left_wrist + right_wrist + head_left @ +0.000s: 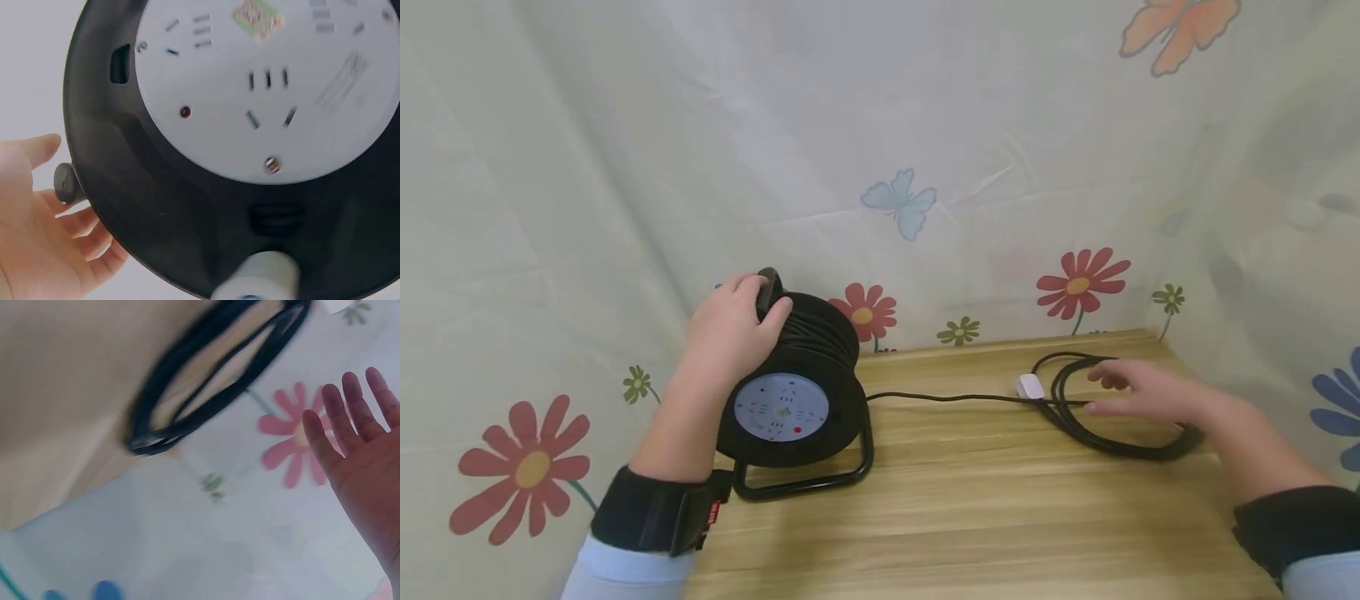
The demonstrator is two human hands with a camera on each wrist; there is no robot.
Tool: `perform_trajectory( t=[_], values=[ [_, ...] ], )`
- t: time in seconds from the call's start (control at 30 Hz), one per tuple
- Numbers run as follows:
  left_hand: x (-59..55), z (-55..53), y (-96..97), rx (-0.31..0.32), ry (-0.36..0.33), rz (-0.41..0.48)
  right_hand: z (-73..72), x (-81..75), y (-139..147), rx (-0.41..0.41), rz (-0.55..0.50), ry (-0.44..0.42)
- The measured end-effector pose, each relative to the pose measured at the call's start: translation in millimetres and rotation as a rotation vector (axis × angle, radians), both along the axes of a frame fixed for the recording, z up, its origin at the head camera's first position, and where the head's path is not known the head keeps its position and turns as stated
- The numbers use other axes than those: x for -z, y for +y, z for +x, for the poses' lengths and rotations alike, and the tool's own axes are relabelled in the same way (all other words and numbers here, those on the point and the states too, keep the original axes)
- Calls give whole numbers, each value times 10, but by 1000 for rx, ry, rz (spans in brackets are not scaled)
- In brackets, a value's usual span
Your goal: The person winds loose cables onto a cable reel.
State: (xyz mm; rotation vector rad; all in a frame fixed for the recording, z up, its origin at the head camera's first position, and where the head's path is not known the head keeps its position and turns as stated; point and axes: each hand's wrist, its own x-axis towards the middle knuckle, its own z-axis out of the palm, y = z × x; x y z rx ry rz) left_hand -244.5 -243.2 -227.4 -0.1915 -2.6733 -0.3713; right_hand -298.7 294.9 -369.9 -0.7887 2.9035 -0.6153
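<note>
A black cable reel (801,446) stands on its tube frame at the left, its round pale socket panel (781,407) facing forward. My left hand (737,329) holds the dark handle (769,292) on top, thumb on one side and fingers on the other; the left wrist view shows that hand (56,231) around the handle's end (67,183). From the reel a thin black cable (955,397) runs right to a loose coil (1105,446) with a white plug (1030,387). Over the coil hovers my right hand (1157,393), its fingers (322,434) spread and holding nothing.
The wooden tabletop (970,508) lies under everything. A patterned cloth (820,150) hangs close behind and along both sides. On the reel's front, a pale cylinder (262,275) sticks out at the bottom of the left wrist view.
</note>
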Motion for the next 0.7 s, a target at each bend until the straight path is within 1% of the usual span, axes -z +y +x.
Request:
perform_trajectory(
  t=[0.07,0.13,0.2,0.27,0.33,0.37,0.43,0.5,0.6,0.7],
  values=[
    [51,76,-49,0,54,72,4,-107,-167,-11,12,34],
    [114,146,-96,-19,120,136,-17,-193,-351,-34,28,57],
    [191,208,-140,-52,189,194,-53,-249,-542,-55,37,70],
    [279,273,-193,-95,253,243,-103,-270,-749,-81,45,79],
    [377,336,-240,-153,291,293,-146,-256,-952,-105,50,82],
    [424,365,-263,-180,297,317,-159,-244,-1054,-113,48,77],
    [514,418,-309,-232,291,352,-189,-212,-1251,-135,49,72],
    [589,463,-354,-280,257,367,-214,-181,-1432,-153,52,76],
    [665,533,-424,-338,176,362,-250,-140,-1679,-172,49,77],
    [713,604,-503,-387,68,323,-299,-79,-1905,-193,48,76]
  ],
)
